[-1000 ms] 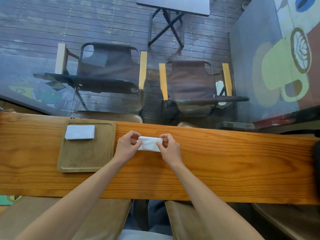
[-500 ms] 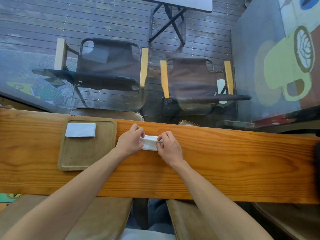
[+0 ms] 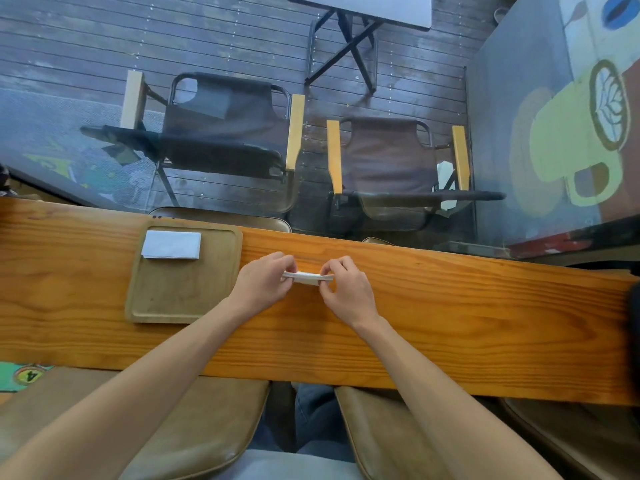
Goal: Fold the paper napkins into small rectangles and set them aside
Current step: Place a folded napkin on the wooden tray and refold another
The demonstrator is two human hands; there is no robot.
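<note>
A small white paper napkin (image 3: 307,277), folded into a narrow strip, is held just above the wooden counter (image 3: 450,317) between both hands. My left hand (image 3: 263,284) pinches its left end and my right hand (image 3: 346,289) pinches its right end. A stack of folded white napkins (image 3: 171,244) lies in the far left corner of a wooden tray (image 3: 180,299) to the left of my hands.
Beyond the counter's far edge, behind glass, stand two folding chairs (image 3: 225,140) (image 3: 391,168) and a folding table (image 3: 360,15) on dark decking. Tan cushioned stools (image 3: 194,427) sit below the counter's near edge. A painted mug mural (image 3: 568,133) fills the right.
The napkin has been folded narrower, from a flat rectangle to a thin strip seen nearly edge-on. Both hands stayed at its ends; the view shifted slightly.
</note>
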